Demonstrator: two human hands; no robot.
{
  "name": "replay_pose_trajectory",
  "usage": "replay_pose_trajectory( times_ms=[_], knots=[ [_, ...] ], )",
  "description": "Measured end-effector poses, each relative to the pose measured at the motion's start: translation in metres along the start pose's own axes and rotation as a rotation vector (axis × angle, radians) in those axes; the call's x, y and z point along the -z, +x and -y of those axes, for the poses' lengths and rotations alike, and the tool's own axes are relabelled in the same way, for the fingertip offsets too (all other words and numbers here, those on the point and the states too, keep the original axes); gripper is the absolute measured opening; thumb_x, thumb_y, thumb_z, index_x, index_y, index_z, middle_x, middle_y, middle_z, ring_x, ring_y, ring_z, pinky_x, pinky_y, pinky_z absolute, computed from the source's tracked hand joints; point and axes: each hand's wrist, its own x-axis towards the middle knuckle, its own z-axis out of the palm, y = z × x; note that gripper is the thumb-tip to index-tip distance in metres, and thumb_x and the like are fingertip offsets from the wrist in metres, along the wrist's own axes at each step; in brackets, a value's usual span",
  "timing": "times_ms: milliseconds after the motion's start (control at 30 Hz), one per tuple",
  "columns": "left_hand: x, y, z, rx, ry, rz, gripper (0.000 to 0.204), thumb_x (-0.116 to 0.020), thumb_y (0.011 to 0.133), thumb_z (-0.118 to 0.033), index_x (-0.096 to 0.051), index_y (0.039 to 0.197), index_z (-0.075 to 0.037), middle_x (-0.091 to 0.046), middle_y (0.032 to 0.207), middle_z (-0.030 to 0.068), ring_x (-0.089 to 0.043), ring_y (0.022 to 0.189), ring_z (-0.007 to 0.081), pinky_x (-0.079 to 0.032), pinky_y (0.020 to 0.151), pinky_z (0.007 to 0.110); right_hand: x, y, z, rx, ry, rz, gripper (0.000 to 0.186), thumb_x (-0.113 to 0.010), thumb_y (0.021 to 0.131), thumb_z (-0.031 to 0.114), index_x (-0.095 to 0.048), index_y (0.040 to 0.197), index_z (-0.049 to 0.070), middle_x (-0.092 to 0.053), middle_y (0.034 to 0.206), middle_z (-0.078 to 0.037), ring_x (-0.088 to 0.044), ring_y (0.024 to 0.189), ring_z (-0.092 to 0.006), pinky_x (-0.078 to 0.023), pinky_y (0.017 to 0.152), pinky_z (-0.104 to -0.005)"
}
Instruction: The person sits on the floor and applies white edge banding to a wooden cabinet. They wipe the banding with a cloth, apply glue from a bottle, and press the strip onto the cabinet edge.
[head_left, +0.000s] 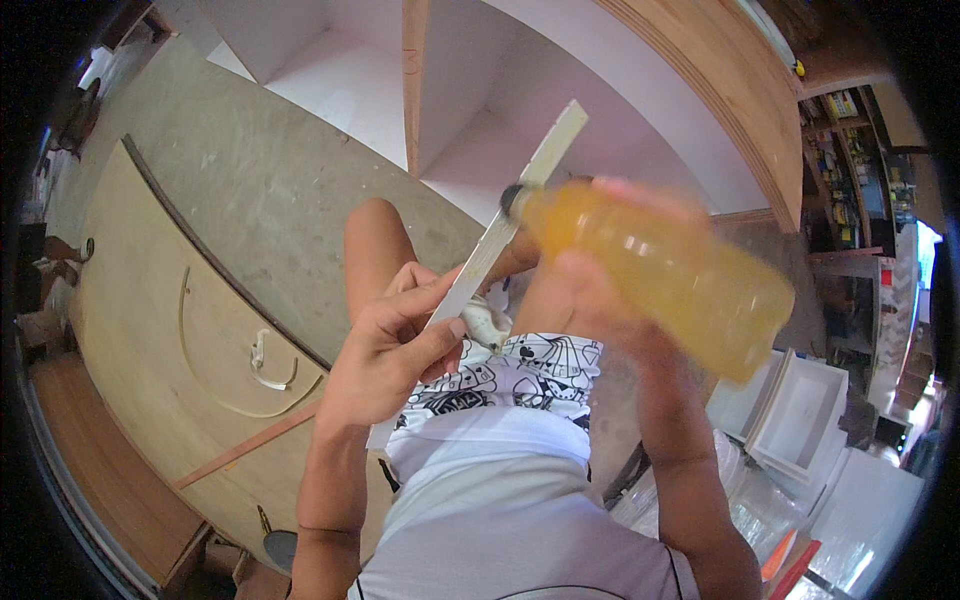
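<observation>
A long, narrow white strip (547,140) runs diagonally across my lap, gripped by my left hand (390,350) around its lower part, thumb on the front. My right hand (590,280) holds a large plastic bottle (680,285) of yellow-orange liquid, tilted sideways and blurred by motion. The bottle's dark top (514,200) is at the strip's upper half; whether it touches cannot be told. Below the strip are my bare legs (375,240) and white patterned shorts (545,375), with a small white object partly hidden between them.
A white-lined cabinet (330,70) with wooden edges stands ahead. A large pale board (170,330) with thin curved strips lies at the left, near a dark trowel-like tool (280,550). White drawers (795,420) and plastic-wrapped items sit at the right. Cluttered shelving (840,170) is beyond.
</observation>
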Motion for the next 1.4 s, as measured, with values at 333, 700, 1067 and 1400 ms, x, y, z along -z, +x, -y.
replay_pose_trajectory(
  times_ms=[333,700,1067,1400],
  knots=[
    [0.002,0.000,0.002,0.008,-0.069,-0.001,0.044,-0.062,0.099,0.004,-0.060,0.143,-0.001,-0.043,0.103,0.0015,-0.056,0.072,0.0080,-0.042,0.054,0.022,0.001,0.003,-0.002,0.062,-0.043,0.176,0.052,-0.090,0.075,0.016,-0.068,0.122,0.009,-0.068,0.112,-0.009,-0.069,0.099,-0.0216,-0.057,0.087,-0.0342],
    [-0.006,0.002,0.003,-0.022,-0.008,-0.099,0.044,-0.063,0.097,-0.002,-0.060,0.141,0.002,-0.051,0.085,-0.0002,-0.050,0.062,0.0069,-0.034,0.051,0.021,0.006,0.003,-0.001,-0.014,0.064,0.118,0.057,-0.091,0.076,0.016,-0.065,0.125,0.004,-0.069,0.116,-0.009,-0.069,0.104,-0.0196,-0.057,0.090,-0.0325],
    [-0.004,0.004,-0.003,-0.007,-0.018,-0.130,0.043,-0.060,0.099,-0.006,-0.058,0.141,0.001,-0.054,0.069,0.0011,-0.049,0.056,0.0066,-0.030,0.046,0.022,0.020,0.006,-0.018,-0.060,0.004,0.024,0.057,-0.087,0.078,0.020,-0.062,0.124,0.000,-0.067,0.118,-0.012,-0.066,0.107,-0.0204,-0.053,0.095,-0.0331],
    [-0.010,0.002,0.000,-0.070,-0.024,-0.114,0.039,-0.061,0.100,-0.006,-0.060,0.138,0.003,-0.050,0.083,0.0009,-0.050,0.060,0.0066,-0.033,0.047,0.021,0.002,0.009,-0.021,-0.004,0.132,-0.062,0.047,-0.093,0.068,0.031,-0.073,0.106,0.012,-0.069,0.106,-0.004,-0.069,0.084,-0.0221,-0.056,0.074,-0.0320]
  ],
)
